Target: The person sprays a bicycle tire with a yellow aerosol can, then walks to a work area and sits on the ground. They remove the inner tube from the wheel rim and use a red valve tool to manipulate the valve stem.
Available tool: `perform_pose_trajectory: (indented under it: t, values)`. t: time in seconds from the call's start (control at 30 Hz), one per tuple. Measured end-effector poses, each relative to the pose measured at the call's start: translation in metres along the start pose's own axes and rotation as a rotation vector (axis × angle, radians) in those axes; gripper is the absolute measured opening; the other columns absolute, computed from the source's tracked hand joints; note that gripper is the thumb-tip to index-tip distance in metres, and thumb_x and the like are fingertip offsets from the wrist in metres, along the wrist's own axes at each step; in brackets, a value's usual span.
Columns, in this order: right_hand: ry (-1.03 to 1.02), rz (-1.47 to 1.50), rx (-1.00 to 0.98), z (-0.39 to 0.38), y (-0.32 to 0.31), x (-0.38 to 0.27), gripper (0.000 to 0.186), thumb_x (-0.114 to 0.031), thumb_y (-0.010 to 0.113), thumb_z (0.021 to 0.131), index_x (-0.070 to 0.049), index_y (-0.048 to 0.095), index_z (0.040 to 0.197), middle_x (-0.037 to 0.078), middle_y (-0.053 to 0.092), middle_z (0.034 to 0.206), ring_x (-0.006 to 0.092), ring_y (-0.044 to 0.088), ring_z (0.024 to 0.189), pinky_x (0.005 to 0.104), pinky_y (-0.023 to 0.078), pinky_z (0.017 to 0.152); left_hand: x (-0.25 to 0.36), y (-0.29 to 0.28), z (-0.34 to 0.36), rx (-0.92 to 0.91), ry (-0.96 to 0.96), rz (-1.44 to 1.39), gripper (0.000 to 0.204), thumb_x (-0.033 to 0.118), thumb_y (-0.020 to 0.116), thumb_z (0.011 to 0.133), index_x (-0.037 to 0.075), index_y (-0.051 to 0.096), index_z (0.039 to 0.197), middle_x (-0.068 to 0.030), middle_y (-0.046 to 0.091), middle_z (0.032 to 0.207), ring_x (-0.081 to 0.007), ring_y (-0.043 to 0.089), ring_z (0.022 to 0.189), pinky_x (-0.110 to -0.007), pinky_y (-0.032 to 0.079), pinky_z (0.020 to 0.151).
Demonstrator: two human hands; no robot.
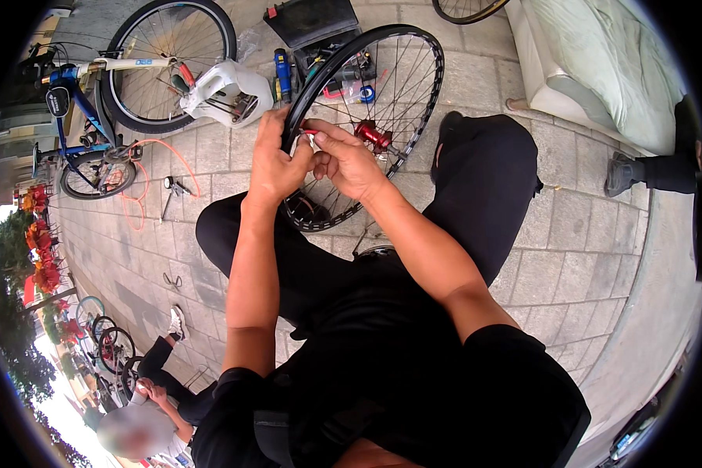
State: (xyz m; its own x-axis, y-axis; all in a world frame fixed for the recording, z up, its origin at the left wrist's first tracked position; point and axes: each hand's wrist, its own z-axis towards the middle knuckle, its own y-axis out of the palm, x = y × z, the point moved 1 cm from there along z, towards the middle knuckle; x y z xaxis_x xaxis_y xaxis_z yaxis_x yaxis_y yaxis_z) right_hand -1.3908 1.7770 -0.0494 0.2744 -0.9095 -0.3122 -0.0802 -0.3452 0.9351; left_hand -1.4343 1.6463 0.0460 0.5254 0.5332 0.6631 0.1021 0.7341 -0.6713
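Note:
A bare bicycle wheel (430,93) with a black rim, thin spokes and a red hub (373,136) stands tilted between my knees. My left hand (274,162) is closed on the near left part of the rim, its fingers reaching behind it. Close beside it, my right hand (349,162) is closed, thumb and fingers pinching a small red piece (310,132) against the rim's inner side. What this piece is, I cannot make out. Something whitish shows between the two hands, partly hidden by the fingers.
Beyond the wheel lies an open black toolbox (308,22) with tools. A cut white jug (225,92) and a blue cylinder (282,72) stand left of it. A bicycle (93,129), orange hose (181,156) and seated person (160,390) are left; a covered seat (558,86) is right.

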Motion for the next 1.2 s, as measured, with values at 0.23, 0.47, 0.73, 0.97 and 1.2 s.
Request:
perform_pose_trajectory:
  t: [0.23, 0.47, 0.73, 0.97, 1.2]
  values:
    - [-0.021, 0.02, -0.06, 0.003, -0.007, 0.0, 0.041, -0.018, 0.061, 0.109, -0.002, 0.058, 0.146, 0.01, 0.072, 0.12, 0.0219, 0.077, 0.083, 0.0326, 0.057, 0.059, 0.002, 0.001, 0.003, -0.037, -0.013, 0.007, 0.048, -0.002, 0.066, 0.088, -0.007, 0.057, 0.134, -0.0206, 0.061, 0.118, -0.0355, 0.063, 0.107, -0.041, 0.052, 0.095]
    - [-0.048, 0.034, -0.06, 0.002, -0.005, 0.003, 0.045, -0.018, 0.06, 0.109, -0.002, 0.055, 0.15, 0.01, 0.071, 0.126, 0.0227, 0.078, 0.086, 0.0309, 0.055, 0.052, -0.001, 0.002, 0.001, -0.048, 0.04, 0.023, 0.046, -0.002, 0.065, 0.088, -0.007, 0.056, 0.134, -0.0235, 0.059, 0.118, -0.0401, 0.062, 0.109, -0.043, 0.051, 0.097]
    - [-0.021, -0.038, 0.078, 0.008, 0.003, -0.008, 0.023, -0.027, 0.063, 0.107, -0.005, 0.069, 0.114, 0.002, 0.066, 0.08, 0.0108, 0.059, 0.053, 0.0267, 0.044, 0.041, 0.014, 0.003, -0.003, -0.1, 0.105, 0.095, 0.04, 0.005, 0.074, 0.087, -0.005, 0.061, 0.124, -0.0225, 0.064, 0.108, -0.0435, 0.063, 0.098, -0.048, 0.052, 0.089]
    - [0.104, -0.094, 0.196, 0.005, 0.011, -0.016, 0.024, -0.029, 0.063, 0.105, -0.007, 0.068, 0.098, 0.0, 0.061, 0.073, 0.012, 0.056, 0.051, 0.0276, 0.042, 0.042, 0.01, 0.003, -0.003, -0.079, 0.205, 0.175, 0.034, 0.011, 0.078, 0.09, -0.004, 0.065, 0.118, -0.0199, 0.066, 0.101, -0.041, 0.062, 0.094, -0.047, 0.049, 0.086]
    - [-0.035, -0.152, 0.098, 0.001, 0.002, -0.013, 0.027, -0.03, 0.065, 0.107, -0.005, 0.071, 0.104, 0.002, 0.065, 0.074, 0.0125, 0.058, 0.051, 0.0279, 0.045, 0.042, 0.009, 0.006, -0.006, -0.063, 0.103, 0.174, 0.037, 0.014, 0.081, 0.088, -0.003, 0.065, 0.117, -0.0188, 0.066, 0.099, -0.0404, 0.062, 0.094, -0.046, 0.049, 0.085]
